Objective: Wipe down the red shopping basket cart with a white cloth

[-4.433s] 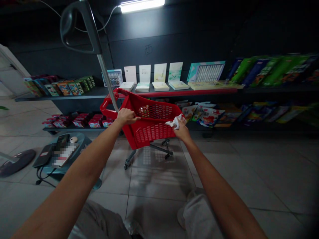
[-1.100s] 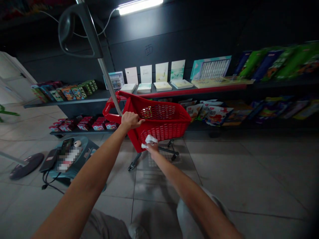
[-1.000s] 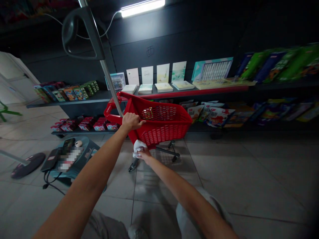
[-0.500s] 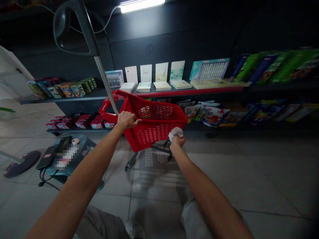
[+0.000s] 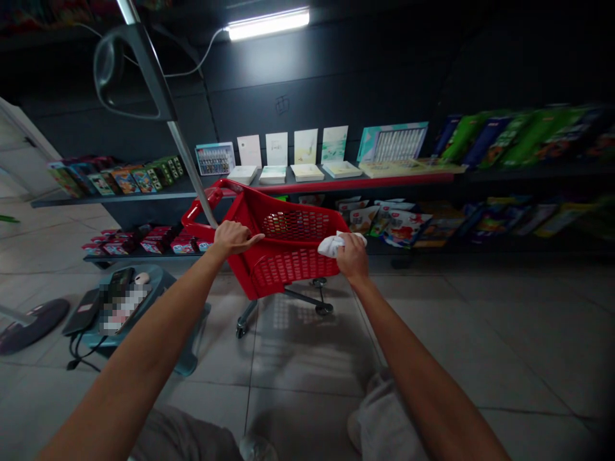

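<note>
A red plastic shopping cart (image 5: 288,269) stands in front of me on dark legs with casters, its handle to the left. My left hand (image 5: 234,238) is closed on the cart's near upper rim close to the handle end, thumb lying along the edge. At the cart's other end, my right hand (image 5: 353,256) grips a crumpled white cloth (image 5: 330,246) against the upper rim corner. Part of the cloth sticks out on both sides of the fingers. The inside of the cart is mostly hidden by its side wall.
Behind the cart, a shelf (image 5: 298,186) carries upright cards, boxes and snack bags (image 5: 403,224). At left, a blue-grey stool (image 5: 163,282) bears phones and cables. A metal pole (image 5: 187,160) with a dark grip rises beside the cart handle. Floor tiles (image 5: 432,346) stretch to the right.
My right hand has risen from below the cart's far corner to its upper rim with the cloth. The left hand keeps its place on the rim. The view has shifted slightly.
</note>
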`<state>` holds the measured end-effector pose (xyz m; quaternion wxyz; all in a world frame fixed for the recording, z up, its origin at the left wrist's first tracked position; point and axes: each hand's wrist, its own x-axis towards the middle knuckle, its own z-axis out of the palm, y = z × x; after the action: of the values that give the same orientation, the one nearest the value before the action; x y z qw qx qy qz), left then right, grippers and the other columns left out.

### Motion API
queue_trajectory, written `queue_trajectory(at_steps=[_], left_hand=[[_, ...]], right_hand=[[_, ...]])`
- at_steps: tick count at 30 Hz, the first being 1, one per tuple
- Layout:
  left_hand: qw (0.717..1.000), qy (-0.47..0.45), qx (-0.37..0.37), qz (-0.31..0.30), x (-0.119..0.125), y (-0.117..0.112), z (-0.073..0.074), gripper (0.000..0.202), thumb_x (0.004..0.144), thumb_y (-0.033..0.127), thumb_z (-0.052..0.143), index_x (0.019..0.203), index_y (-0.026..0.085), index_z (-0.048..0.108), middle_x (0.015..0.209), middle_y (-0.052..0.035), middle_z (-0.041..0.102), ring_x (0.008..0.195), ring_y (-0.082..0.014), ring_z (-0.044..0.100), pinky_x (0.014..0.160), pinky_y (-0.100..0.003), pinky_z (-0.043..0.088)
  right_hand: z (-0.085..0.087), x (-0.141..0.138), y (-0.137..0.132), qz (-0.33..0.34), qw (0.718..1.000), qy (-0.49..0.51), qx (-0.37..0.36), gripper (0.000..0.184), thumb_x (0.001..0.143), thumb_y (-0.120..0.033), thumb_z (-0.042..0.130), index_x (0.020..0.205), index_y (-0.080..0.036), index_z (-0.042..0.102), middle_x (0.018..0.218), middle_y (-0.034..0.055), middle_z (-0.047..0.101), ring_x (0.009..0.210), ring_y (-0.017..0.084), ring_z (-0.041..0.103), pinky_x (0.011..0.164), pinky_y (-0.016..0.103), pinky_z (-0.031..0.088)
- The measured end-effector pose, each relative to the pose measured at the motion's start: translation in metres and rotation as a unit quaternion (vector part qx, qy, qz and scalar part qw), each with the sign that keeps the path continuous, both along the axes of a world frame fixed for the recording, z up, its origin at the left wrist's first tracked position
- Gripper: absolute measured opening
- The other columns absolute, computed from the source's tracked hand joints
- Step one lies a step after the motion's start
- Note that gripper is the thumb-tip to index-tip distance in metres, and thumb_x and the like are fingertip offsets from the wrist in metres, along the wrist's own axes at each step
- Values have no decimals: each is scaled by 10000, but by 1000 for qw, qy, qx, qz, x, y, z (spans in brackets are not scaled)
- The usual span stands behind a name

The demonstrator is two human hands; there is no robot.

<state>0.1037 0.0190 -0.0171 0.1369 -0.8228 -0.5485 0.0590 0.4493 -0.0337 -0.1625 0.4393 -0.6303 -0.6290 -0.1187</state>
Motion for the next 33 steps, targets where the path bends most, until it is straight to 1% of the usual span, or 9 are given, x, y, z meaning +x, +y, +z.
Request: queue_trajectory(at_steps=[4, 8, 14, 18, 20, 25, 27, 30, 33], left_hand=[[1000, -9, 23, 8, -4, 1, -4, 846, 954, 746, 183, 969, 197, 826, 937, -184, 764, 975, -294, 705, 791, -336, 392], [999, -17, 41, 21, -3, 4, -7, 878, 970, 730, 169, 902, 152, 825, 919, -207, 757, 965, -314, 707, 797, -347, 399], [998, -23, 54, 6, -6, 7, -6, 836, 972, 713, 205, 894, 155, 823, 916, -211, 754, 949, -328, 708, 783, -361, 395], [998, -13, 59, -1, -10, 9, -4, 828, 967, 710, 199, 871, 172, 822, 903, -193, 756, 934, -313, 707, 769, -353, 390], [999, -3, 52, -6, -13, 12, -3, 774, 972, 678, 222, 897, 195, 823, 908, -172, 762, 937, -298, 706, 766, -343, 387], [999, 18, 46, -10, -20, 20, -3, 638, 964, 577, 297, 905, 222, 824, 901, -150, 765, 917, -286, 706, 748, -336, 387], [999, 17, 45, -9, -24, 22, -3, 632, 955, 582, 307, 895, 224, 825, 895, -149, 765, 911, -285, 707, 748, -336, 389], [999, 11, 35, -4, -29, 25, -3, 614, 939, 592, 330, 888, 234, 825, 882, -147, 763, 916, -289, 706, 765, -343, 399], [999, -13, 38, -3, -34, 24, -5, 584, 924, 578, 365, 878, 226, 829, 865, -158, 754, 947, -312, 702, 808, -375, 426]], right_hand=[[12, 7, -4, 29, 997, -46, -54, 283, 847, -155, 391, 989, -161, 636, 1039, 131, 677, 1016, 255, 554, 970, 361, 403], [15, 23, -8, 39, 987, -91, -125, 226, 881, -195, 405, 921, -172, 626, 952, 125, 676, 928, 245, 567, 883, 336, 396], [-7, 66, -15, -13, 990, -56, -128, 299, 879, -183, 358, 972, -160, 641, 1022, 141, 672, 978, 249, 573, 891, 326, 415], [-19, 81, -19, -26, 984, -11, -177, 306, 874, -219, 385, 963, -158, 672, 980, 129, 665, 940, 237, 587, 861, 308, 442], [-17, 80, -21, -25, 986, 13, -166, 307, 877, -245, 402, 961, -159, 685, 980, 123, 662, 934, 233, 595, 878, 309, 455], [4, 61, -17, -27, 997, 69, -39, 374, 889, -224, 374, 1107, -156, 671, 1159, 138, 641, 1114, 238, 581, 1041, 334, 429], [9, 53, -15, 2, 997, 58, -48, 379, 894, -233, 387, 1143, -160, 663, 1185, 137, 642, 1154, 244, 566, 1074, 348, 412], [9, 42, -14, 39, 993, -11, -107, 392, 842, -283, 518, 1179, -136, 656, 1228, 156, 629, 1184, 277, 543, 1099, 388, 394], [2, 37, -15, 29, 990, -58, -127, 461, 780, -242, 584, 1222, -125, 642, 1312, 171, 585, 1257, 298, 500, 1135, 414, 360]])
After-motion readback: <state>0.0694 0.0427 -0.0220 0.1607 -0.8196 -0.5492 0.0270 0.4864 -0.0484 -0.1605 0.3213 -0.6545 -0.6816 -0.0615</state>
